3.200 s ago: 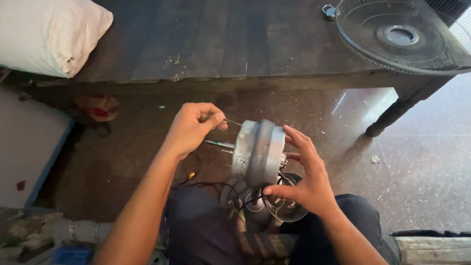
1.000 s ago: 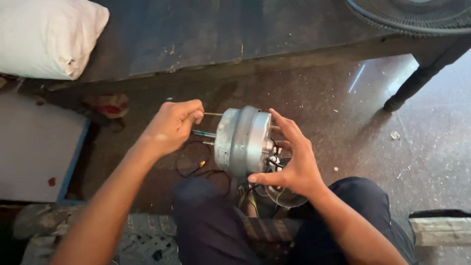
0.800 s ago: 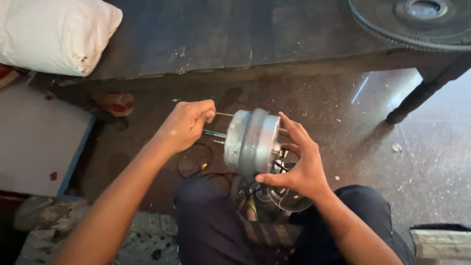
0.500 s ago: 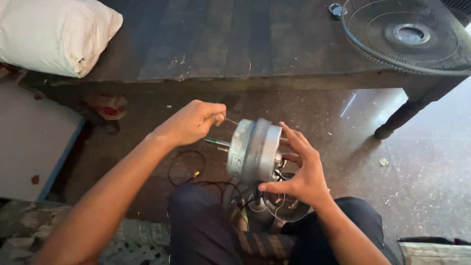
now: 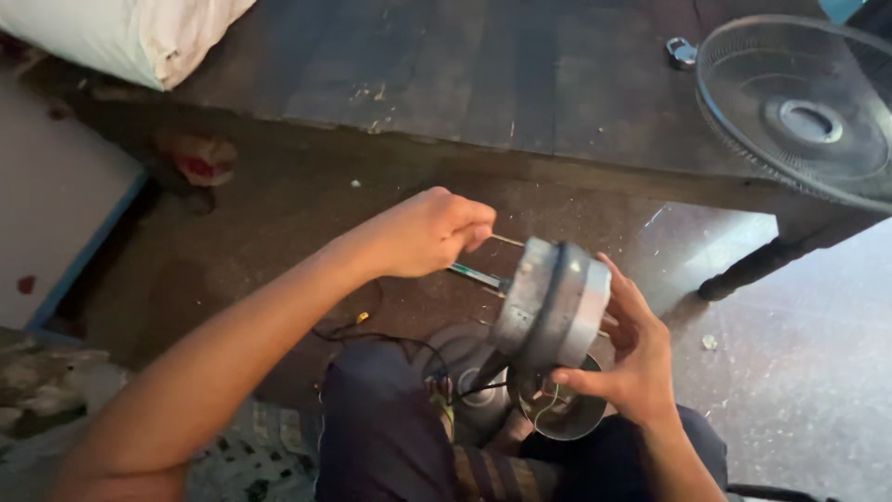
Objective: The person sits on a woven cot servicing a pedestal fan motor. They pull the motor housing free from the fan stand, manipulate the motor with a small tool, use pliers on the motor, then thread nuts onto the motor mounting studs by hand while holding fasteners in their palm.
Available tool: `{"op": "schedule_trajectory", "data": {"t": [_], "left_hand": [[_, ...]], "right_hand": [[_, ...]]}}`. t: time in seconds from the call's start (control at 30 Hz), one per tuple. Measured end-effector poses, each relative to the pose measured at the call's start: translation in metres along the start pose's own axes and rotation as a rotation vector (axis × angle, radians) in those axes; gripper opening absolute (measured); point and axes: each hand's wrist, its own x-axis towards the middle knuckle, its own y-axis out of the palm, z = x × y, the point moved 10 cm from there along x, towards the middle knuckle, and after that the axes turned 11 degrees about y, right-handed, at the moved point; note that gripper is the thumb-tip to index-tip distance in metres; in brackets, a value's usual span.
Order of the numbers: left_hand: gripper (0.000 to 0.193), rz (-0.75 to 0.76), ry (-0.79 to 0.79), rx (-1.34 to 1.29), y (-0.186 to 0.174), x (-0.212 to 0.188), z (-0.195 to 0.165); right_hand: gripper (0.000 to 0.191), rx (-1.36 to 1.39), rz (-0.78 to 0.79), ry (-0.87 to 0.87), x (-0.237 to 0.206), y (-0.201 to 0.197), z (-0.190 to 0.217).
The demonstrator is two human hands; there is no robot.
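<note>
Two hands work: right hand fingers spread cradling grey motor; left hand pinching its shaft.

fan grille cut off, rt edge

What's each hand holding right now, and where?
Right hand grips the grey fan motor by its rear rim; left hand pinches a thin tool at its near end.

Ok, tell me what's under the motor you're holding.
Under the motor sit a round grey cover and an open round shell with wires, above the person's lap. The motor and right hand hide the rest.
</note>
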Motion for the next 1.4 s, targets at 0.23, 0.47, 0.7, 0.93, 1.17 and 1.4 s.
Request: {"op": "schedule_trajectory", "data": {"t": [0.23,0.47,0.7,0.93,1.17,1.4], "left_hand": [[0.017,-0.114,0.347,0.06,0.0,0.011,-0.017],[0.018,-0.171,0.375,-0.125,0.003,0.009,-0.005],[0.02,-0.16,0.337,-0.11,0.018,0.02,0.003],[0.024,-0.147,0.452,0.023,-0.002,0.004,-0.038],[0.025,-0.057,0.221,-0.017,-0.021,-0.016,-0.006],[0.018,-0.121,0.367,0.028,0.009,0.012,-0.024]], "right_hand": [[0.127,-0.014,0.008,0.035,-0.002,0.0,-0.012],[0.121,-0.116,-0.043,0.024,-0.004,-0.003,-0.018],[0.114,-0.125,-0.074,0.013,-0.007,-0.006,-0.022],[0.118,-0.035,0.011,0.031,-0.003,0.002,-0.016],[0.126,0.029,0.045,0.063,-0.006,0.004,-0.016],[0.127,0.042,0.053,0.015,-0.007,0.011,-0.009]]}}
